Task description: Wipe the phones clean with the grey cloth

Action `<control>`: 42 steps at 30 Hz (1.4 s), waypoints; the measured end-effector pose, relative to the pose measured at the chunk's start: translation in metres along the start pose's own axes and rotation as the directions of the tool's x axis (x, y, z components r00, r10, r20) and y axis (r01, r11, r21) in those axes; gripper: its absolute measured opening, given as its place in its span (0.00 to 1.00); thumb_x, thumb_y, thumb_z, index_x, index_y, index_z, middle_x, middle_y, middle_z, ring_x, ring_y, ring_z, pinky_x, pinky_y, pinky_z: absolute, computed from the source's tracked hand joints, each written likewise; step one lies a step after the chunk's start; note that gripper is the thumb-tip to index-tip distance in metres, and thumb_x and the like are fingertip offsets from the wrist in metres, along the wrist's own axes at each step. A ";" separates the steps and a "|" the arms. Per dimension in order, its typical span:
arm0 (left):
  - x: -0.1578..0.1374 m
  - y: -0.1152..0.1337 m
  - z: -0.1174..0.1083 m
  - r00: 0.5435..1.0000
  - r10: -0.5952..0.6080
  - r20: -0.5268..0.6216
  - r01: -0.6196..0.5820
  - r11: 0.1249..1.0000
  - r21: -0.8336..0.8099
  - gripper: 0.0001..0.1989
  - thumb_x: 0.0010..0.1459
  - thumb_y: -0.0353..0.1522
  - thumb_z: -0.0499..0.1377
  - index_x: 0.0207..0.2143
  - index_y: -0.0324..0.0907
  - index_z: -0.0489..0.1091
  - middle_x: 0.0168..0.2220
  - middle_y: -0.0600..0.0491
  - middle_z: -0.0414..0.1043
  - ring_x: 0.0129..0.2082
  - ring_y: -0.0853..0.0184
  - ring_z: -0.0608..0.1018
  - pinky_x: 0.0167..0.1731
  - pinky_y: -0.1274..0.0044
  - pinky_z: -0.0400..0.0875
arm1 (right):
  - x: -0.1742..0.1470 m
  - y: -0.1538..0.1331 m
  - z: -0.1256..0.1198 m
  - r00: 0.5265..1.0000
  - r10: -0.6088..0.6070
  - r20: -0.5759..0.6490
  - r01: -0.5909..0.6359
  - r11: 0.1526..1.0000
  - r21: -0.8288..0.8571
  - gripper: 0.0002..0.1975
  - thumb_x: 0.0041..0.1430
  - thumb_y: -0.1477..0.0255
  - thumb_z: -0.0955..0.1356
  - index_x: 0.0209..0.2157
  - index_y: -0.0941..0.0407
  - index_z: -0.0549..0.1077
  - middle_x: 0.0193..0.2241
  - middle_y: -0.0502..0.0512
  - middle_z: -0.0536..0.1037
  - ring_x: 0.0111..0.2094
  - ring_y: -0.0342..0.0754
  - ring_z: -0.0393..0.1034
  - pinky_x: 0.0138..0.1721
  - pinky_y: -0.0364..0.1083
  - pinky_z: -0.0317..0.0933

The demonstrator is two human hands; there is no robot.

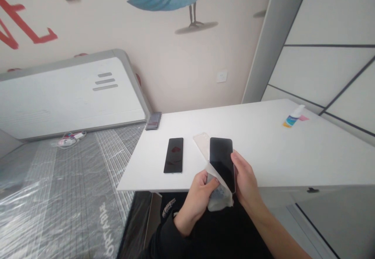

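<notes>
In my right hand (245, 179) is a dark-screened smartphone (222, 155), gripped along its right edge and held above the table's front edge. My left hand (200, 194) pinches a thin grey cloth (221, 201) against the phone's lower left corner, the thumb on top. Part of the cloth folds over the screen's lower edge and the rest hangs below. Behind the held phone, a clear phone case (201, 142) lies on the table, partly covered by the phone. Left of my hands a second smartphone (174, 155) lies flat, screen up, with a reddish reflection on it.
The white table (258, 145) stands against the wall. A spray bottle (293, 116) lies or leans at its right, beside a pink slip (304, 118). A blurred dark item (153, 120) sits at the back left corner. Left is a plastic-covered mattress (73, 196) with a cable (71, 138).
</notes>
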State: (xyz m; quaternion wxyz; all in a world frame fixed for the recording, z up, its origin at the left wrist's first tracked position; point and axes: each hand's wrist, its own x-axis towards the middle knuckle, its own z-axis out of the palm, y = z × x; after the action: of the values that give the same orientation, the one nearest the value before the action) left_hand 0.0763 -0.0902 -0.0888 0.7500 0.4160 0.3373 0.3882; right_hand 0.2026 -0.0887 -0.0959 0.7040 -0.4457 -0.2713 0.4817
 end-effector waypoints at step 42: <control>-0.018 0.036 -0.016 0.986 0.103 0.130 -0.152 0.878 0.455 0.08 0.55 0.36 0.69 0.35 0.42 0.83 0.32 0.52 0.84 0.35 0.60 0.81 0.45 0.71 0.76 | 0.001 -0.049 -0.037 0.958 -0.281 0.057 0.275 0.848 -0.452 0.22 0.56 0.54 0.75 0.20 0.54 0.71 0.18 0.47 0.66 0.23 0.44 0.60 0.23 0.43 0.55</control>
State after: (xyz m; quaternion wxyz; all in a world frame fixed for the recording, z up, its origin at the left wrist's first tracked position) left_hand 0.0438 -0.0869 -0.0605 0.6182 0.6231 0.3534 0.3235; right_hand 0.2546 -0.1082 -0.0698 0.6435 -0.5570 -0.4341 0.2952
